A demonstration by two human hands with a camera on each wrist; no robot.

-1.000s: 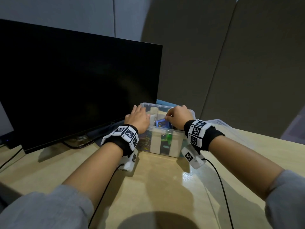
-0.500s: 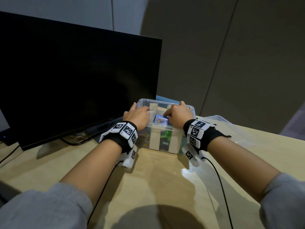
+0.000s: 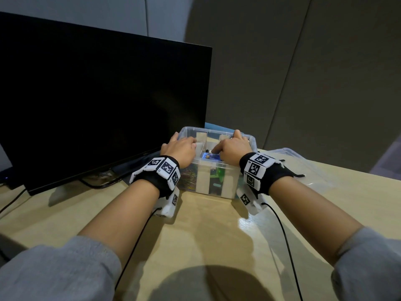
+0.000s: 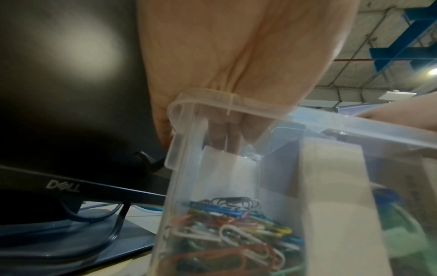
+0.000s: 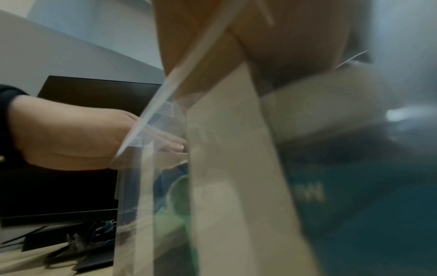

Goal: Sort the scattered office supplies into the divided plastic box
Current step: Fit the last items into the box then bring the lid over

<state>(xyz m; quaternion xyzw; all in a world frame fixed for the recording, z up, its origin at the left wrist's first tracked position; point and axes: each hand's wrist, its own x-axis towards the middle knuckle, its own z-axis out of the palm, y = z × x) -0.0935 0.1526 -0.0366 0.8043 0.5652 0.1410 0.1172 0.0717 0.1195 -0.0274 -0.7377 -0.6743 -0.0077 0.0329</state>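
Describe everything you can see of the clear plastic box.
The box is clear, lidless plastic with a rolled rim, upright on the desk beside the monitor. Beige dividers split it into compartments; the leftmost holds coloured paper clips. The left hand and right hand rest on its rim, fingers reaching inside.
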